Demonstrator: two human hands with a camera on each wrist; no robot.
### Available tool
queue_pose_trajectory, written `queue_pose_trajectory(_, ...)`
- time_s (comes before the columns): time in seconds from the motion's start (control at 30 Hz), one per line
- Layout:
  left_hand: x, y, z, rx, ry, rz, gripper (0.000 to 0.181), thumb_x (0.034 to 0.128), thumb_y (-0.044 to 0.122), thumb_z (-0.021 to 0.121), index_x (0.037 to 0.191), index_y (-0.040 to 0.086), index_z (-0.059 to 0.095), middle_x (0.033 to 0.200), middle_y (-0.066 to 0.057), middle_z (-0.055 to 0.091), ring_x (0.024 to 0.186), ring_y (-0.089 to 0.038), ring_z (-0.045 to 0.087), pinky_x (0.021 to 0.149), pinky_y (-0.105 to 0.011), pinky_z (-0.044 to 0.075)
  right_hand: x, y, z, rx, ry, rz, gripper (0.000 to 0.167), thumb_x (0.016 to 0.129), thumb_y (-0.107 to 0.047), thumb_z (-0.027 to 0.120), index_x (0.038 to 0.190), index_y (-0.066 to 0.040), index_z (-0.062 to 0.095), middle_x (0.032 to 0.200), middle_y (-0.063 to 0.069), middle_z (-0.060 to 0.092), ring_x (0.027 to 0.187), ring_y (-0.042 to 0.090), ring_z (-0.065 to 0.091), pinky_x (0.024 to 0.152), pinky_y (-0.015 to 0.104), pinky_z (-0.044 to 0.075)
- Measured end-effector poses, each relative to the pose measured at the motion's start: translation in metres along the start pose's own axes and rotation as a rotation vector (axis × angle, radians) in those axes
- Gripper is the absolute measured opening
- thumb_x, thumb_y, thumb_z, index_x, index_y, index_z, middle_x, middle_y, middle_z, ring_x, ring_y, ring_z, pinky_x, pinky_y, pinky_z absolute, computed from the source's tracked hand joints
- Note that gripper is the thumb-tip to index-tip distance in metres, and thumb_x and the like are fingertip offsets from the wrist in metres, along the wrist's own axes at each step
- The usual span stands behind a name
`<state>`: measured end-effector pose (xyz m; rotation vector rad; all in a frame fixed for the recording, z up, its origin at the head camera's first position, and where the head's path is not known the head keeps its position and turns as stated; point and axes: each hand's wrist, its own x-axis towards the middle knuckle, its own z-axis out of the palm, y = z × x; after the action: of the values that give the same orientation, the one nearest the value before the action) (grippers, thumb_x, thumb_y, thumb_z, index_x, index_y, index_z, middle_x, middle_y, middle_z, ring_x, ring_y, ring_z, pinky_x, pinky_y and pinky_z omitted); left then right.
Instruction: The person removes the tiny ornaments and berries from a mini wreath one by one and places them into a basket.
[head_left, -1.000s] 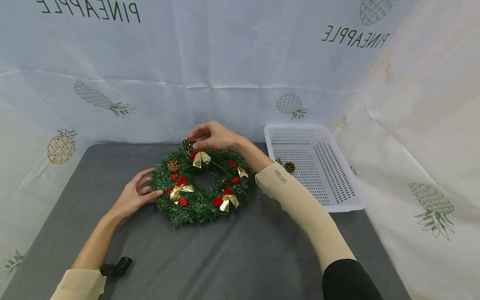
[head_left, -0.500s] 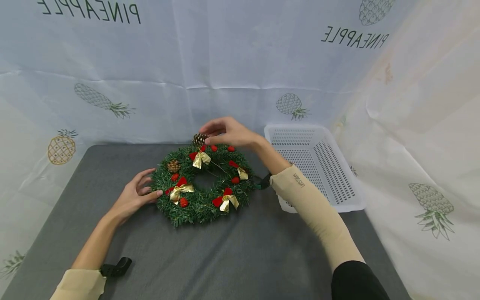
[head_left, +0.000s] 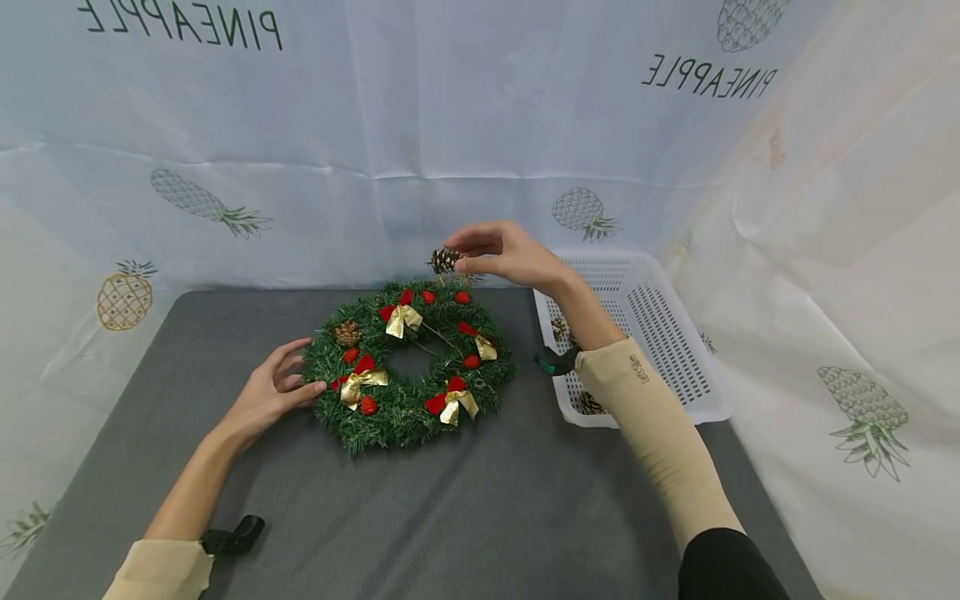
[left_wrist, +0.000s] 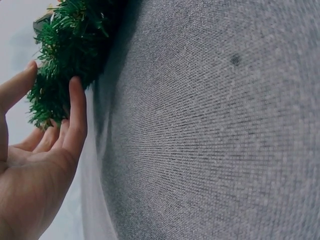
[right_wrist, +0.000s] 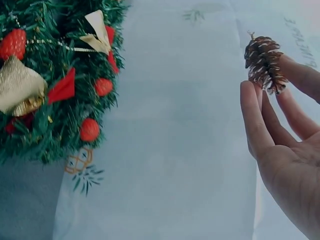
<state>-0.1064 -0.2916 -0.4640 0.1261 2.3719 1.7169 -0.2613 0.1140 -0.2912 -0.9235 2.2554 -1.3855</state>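
A green wreath (head_left: pixel 405 425) with gold and red bows, red berries and one brown pine cone (head_left: pixel 347 333) lies on the grey cloth. Its left edge is held by my left hand (head_left: pixel 266 392), the thumb on the near side and the fingers around the rim; the left wrist view shows that hand (left_wrist: pixel 45 165) with greenery between thumb and fingers. Above the wreath's far right side, my right hand (head_left: pixel 510 254) pinches a pine cone (head_left: pixel 445 260) with pale-tipped scales. In the right wrist view this pine cone (right_wrist: pixel 265 65) is apart from the wreath, a small loop at its top.
A white perforated basket (head_left: pixel 675 350) stands at the right of the table, partly behind my right forearm. Loose pine cones (head_left: pixel 591 403) lie along its left side. White curtains (head_left: pixel 450 108) with pineapple prints hang behind and beside the grey table (head_left: pixel 465 517).
My right hand has lifted the pine cone up and to the right, away from the wreath's far edge. The left hand and the wreath have stayed in place.
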Motion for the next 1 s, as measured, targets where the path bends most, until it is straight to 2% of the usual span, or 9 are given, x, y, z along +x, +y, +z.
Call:
queue_pose_trajectory(0.2,0.000,-0.001,0.000,-0.012,-0.004,-0.004,0.093,0.1063,0.019,0.073,0.175,0.010,0.011,0.177,-0.035,0.014,0.155,-0.063,0.032,0.086,-0.022,0.066,-0.015,0.001,-0.015,0.008,0.051,0.025,0.042,0.105,-0.015,0.074,0.145,-0.009,0.068,0.148,0.012,0.068,0.136,0.025,0.066,0.117,0.044,0.055)
queue_pose_trajectory(0.43,0.000,0.001,0.000,-0.020,-0.001,-0.010,0.093,0.1066,0.019,0.073,0.176,0.010,0.011,0.178,-0.036,0.012,0.156,-0.064,0.029,0.086,-0.023,0.066,-0.031,0.007,-0.028,-0.034,0.078,0.026,0.042,0.104,-0.014,0.074,0.145,-0.007,0.067,0.146,0.012,0.069,0.133,0.024,0.066,0.115,0.042,0.056)
queue_pose_trajectory(0.53,-0.001,0.001,0.000,-0.007,0.002,-0.008,0.091,0.1071,0.020,0.072,0.176,0.011,0.012,0.178,-0.035,0.013,0.154,-0.060,0.037,0.087,-0.024,0.066,-0.039,0.009,-0.033,-0.049,0.084,0.040,0.042,0.105,-0.015,0.073,0.145,-0.008,0.067,0.147,0.011,0.068,0.134,0.024,0.066,0.115,0.042,0.056)
queue_pose_trajectory(0.6,0.000,0.001,0.000,0.009,0.007,-0.009,0.090,0.1073,0.021,0.072,0.176,0.012,0.013,0.178,-0.034,0.015,0.151,-0.053,0.046,0.087,-0.025,0.067,-0.044,0.011,-0.035,-0.057,0.093,0.052,0.041,0.105,-0.015,0.074,0.145,-0.010,0.068,0.147,0.010,0.068,0.135,0.023,0.066,0.116,0.043,0.055)
queue_pose_trajectory(0.7,0.000,0.001,0.000,0.014,0.010,-0.009,0.090,0.1075,0.021,0.071,0.175,0.012,0.014,0.178,-0.034,0.016,0.149,-0.049,0.049,0.087,-0.026,0.067,-0.052,0.015,-0.039,-0.055,0.105,0.071,0.041,0.105,-0.015,0.073,0.145,-0.011,0.068,0.148,0.010,0.068,0.136,0.024,0.065,0.116,0.044,0.055)
queue_pose_trajectory(0.77,0.001,0.001,0.000,0.004,0.009,-0.009,0.090,0.1074,0.021,0.072,0.175,0.011,0.014,0.178,-0.034,0.015,0.151,-0.053,0.046,0.087,-0.026,0.067,-0.057,0.017,-0.041,-0.056,0.114,0.085,0.042,0.105,-0.016,0.074,0.146,-0.011,0.067,0.148,0.010,0.068,0.137,0.024,0.065,0.116,0.043,0.055)
queue_pose_trajectory(0.83,0.002,0.001,0.000,-0.011,0.005,-0.009,0.090,0.1072,0.020,0.072,0.175,0.011,0.013,0.178,-0.035,0.013,0.155,-0.060,0.036,0.087,-0.025,0.067,-0.062,0.020,-0.043,-0.062,0.119,0.091,0.043,0.105,-0.017,0.073,0.147,-0.010,0.067,0.149,0.012,0.067,0.138,0.025,0.064,0.115,0.041,0.055)
queue_pose_trajectory(1.0,0.003,0.001,0.000,-0.018,0.004,-0.013,0.091,0.1070,0.019,0.072,0.175,0.010,0.012,0.178,-0.036,0.010,0.157,-0.067,0.025,0.086,-0.021,0.066,-0.074,0.029,-0.050,-0.065,0.128,0.101,0.043,0.105,-0.015,0.073,0.147,-0.009,0.066,0.149,0.012,0.067,0.135,0.022,0.065,0.109,0.031,0.057)
